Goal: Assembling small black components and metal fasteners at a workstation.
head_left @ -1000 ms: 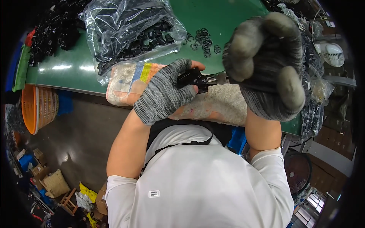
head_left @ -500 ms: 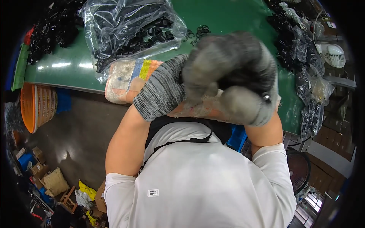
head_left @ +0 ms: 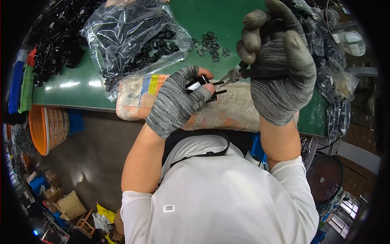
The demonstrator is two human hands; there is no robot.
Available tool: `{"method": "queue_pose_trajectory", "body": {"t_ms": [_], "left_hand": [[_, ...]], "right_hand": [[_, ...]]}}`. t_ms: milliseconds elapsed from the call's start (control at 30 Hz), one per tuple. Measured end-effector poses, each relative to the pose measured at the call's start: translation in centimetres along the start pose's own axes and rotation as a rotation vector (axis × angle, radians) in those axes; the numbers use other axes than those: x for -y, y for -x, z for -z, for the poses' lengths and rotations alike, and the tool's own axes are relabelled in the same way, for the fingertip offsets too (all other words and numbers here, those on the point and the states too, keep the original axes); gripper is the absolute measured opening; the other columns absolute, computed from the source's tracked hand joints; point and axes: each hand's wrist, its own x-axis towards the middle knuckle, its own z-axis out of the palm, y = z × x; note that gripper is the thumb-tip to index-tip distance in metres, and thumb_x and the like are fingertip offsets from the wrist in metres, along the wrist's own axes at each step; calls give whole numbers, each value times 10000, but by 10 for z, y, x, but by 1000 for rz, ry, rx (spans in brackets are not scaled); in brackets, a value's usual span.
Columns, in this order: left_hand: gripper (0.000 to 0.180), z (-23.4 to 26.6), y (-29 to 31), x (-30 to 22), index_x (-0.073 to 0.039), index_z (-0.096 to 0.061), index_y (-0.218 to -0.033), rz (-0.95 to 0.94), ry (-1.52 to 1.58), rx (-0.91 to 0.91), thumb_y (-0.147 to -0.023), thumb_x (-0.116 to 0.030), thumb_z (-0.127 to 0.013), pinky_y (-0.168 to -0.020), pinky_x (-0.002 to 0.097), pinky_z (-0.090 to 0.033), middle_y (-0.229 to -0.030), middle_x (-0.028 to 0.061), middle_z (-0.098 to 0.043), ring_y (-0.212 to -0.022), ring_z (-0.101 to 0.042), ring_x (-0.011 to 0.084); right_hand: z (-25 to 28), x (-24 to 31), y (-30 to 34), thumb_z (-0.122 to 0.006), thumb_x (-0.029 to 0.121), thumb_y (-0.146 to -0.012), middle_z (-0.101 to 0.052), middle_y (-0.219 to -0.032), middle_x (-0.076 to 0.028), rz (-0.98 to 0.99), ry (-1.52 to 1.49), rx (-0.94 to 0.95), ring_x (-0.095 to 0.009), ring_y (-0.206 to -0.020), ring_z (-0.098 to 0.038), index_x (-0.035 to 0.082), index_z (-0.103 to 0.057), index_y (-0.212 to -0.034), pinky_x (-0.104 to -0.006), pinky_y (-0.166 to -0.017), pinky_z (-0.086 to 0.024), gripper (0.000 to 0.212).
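Observation:
My left hand (head_left: 175, 96), in a grey striped knit glove with bare fingertips, pinches a small black part (head_left: 198, 85) with a shiny face and a thin prong. To its right, my right hand (head_left: 280, 81) wears a similar glove with dirty fingertips. Metal pliers (head_left: 233, 76) lie across its palm, held with the fingers partly spread; the handles are mostly hidden. The plier tips point at the black part and come up to it; whether they grip it I cannot tell. Below both hands lies a worn, fuzzy pad (head_left: 239, 106) along the table's near edge.
On the green table (head_left: 227, 20), a clear plastic bag (head_left: 122, 38) holds black sleeve-like pieces. Several black rings (head_left: 211, 42) lie beside it. Black parts pile up at far left (head_left: 61, 44); bagged parts (head_left: 339, 89) line the right. An orange basket (head_left: 38, 129) stands below the left edge.
My right hand has moved up and right, away from my left, and its fingers have spread. The pliers and black part, hidden before, now show between the hands.

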Motion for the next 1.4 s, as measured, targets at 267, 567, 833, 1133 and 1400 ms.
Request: {"method": "queue_pose_trajectory", "body": {"t_ms": [267,567,833,1133,1400], "left_hand": [[337,-3,6,-1,-16,-621,-1174,-57,33,31,-905,-205,-696,-853,275,-486,-987,71,-656,-929,-599,130],[310,-10,8,8,-12,-615,-1169,-25,93,46,-925,-195,-672,-878,283,-486,-1021,80,-658,-964,-606,135],[323,-13,13,18,-22,-607,-1188,13,304,-18,-903,-154,-687,-885,282,-488,-1024,74,-657,-980,-599,135],[325,34,23,-23,-52,-620,-1176,-11,290,-177,-880,-136,-725,-704,242,-495,-897,23,-636,-789,-589,89],[608,245,-90,-124,-22,-482,-1377,-505,25,-748,-836,-33,-758,-667,279,-505,-921,45,-646,-766,-612,149]], "right_hand": [[22,-6,-10,-559,238,-961,-629,-1074,-160,0,98,45,-154,-769,-577,-11,-486,-1353,-293,-600,-494,470],[21,0,-2,-543,197,-997,-646,-957,-110,90,273,186,-106,-680,-533,15,-571,-1263,-257,-558,-445,324],[40,-9,19,-628,270,-947,-632,-978,-112,100,252,324,-112,-711,-536,25,-525,-1330,-252,-593,-463,466],[2,66,20,-717,527,-835,-619,-1103,-112,150,461,106,-110,-792,-561,33,-448,-1422,-250,-643,-505,813],[32,114,31,-708,440,-863,-591,-1043,-67,255,549,3,-90,-772,-527,51,-483,-1405,-221,-616,-444,704]]}}
